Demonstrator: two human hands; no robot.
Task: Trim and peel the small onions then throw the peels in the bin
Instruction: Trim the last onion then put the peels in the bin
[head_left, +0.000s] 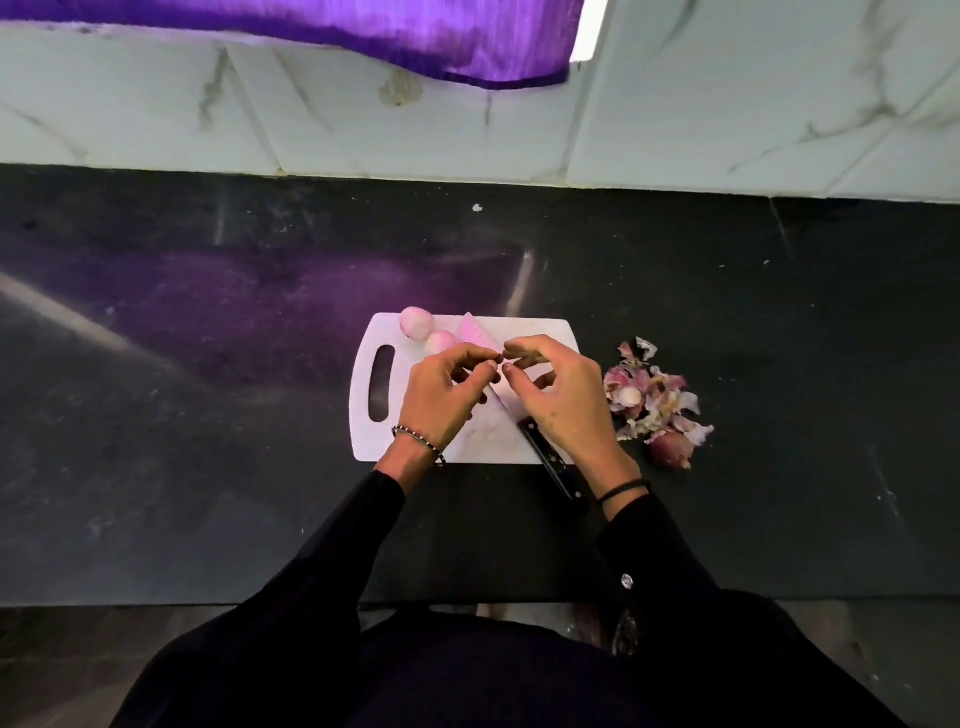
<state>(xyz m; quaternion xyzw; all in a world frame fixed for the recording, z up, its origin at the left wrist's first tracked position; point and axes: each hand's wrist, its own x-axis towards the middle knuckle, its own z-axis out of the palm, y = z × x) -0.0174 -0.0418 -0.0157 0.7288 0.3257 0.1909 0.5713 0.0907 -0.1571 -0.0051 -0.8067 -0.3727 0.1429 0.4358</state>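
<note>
My left hand (441, 395) and my right hand (561, 400) hover over the white cutting board (374, 441), fingertips meeting above its middle. The left thumb and forefinger pinch a tiny dark scrap of peel (501, 358). The right fingers are curled and apart and hold nothing I can see. Two peeled small onions (416, 322) (440, 342) sit at the board's far left corner, next to a pink cut onion piece (475, 332). A black-handled knife (550, 457) lies diagonally on the board under my right hand. A pile of onion peels (652, 400) lies right of the board, with one unpeeled onion (672, 449).
The board rests on a dark countertop (208, 415) that ends at a marble-tiled wall (363, 130) behind. A purple cloth (363, 31) hangs at the top. No bin is in view. The counter's front edge is near my body.
</note>
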